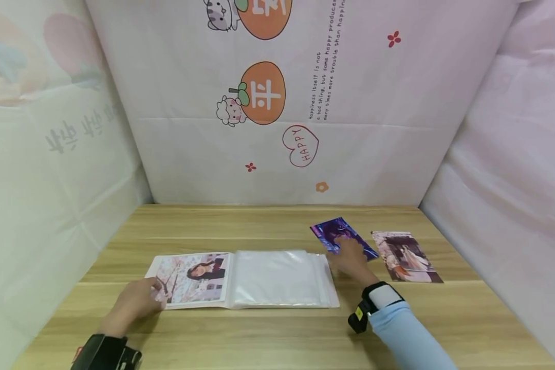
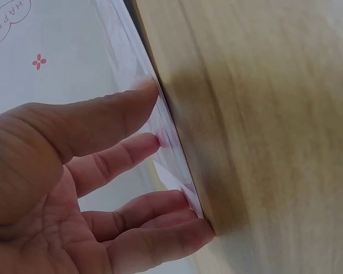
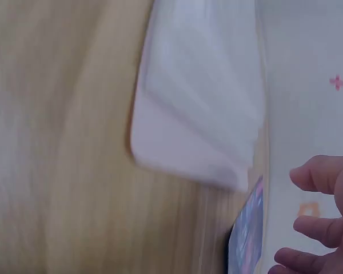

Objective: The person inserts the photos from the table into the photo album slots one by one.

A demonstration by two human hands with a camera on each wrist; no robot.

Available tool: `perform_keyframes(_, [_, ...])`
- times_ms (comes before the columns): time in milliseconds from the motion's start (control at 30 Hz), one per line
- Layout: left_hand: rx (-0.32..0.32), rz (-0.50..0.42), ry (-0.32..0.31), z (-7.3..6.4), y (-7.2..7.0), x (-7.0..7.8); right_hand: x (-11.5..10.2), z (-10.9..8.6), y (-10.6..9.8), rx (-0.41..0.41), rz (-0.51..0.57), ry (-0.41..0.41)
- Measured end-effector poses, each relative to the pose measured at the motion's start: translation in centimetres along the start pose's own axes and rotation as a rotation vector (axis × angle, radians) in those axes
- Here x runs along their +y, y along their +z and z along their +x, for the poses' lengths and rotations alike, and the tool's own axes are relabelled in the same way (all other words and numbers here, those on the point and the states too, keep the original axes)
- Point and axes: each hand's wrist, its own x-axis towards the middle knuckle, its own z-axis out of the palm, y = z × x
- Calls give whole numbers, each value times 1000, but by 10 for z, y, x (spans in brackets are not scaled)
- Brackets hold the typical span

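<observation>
The left hand (image 1: 137, 299) is resting spread fingers against a photo album (image 1: 275, 281) lying on the table (image 1: 268, 341); the right hand (image 1: 353, 261), fingers parted, is covering part of a purple picture (image 1: 326, 231); a pinkish photo (image 1: 406, 258) is lying rightmost.

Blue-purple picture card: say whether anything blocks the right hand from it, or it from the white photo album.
Nothing visible separates the right hand from the card; toward the album, only that hand, over the card's near edge, intervenes.
</observation>
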Motion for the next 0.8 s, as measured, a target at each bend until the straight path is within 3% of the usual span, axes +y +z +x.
perform_keyframes(167, [-20,2,-4,3,1,1,35,6,-9,20,-95,68])
perform_keyframes(400, [-35,-8,-5,4,0,6,64,0,-16,-22,-100,275])
perform_keyframes(600, [-34,-13,-8,4,-3,6,69,1,-19,-63,-115,271])
perform_keyframes(800, [-35,-8,-16,3,-5,3,64,3,-20,-42,-111,280])
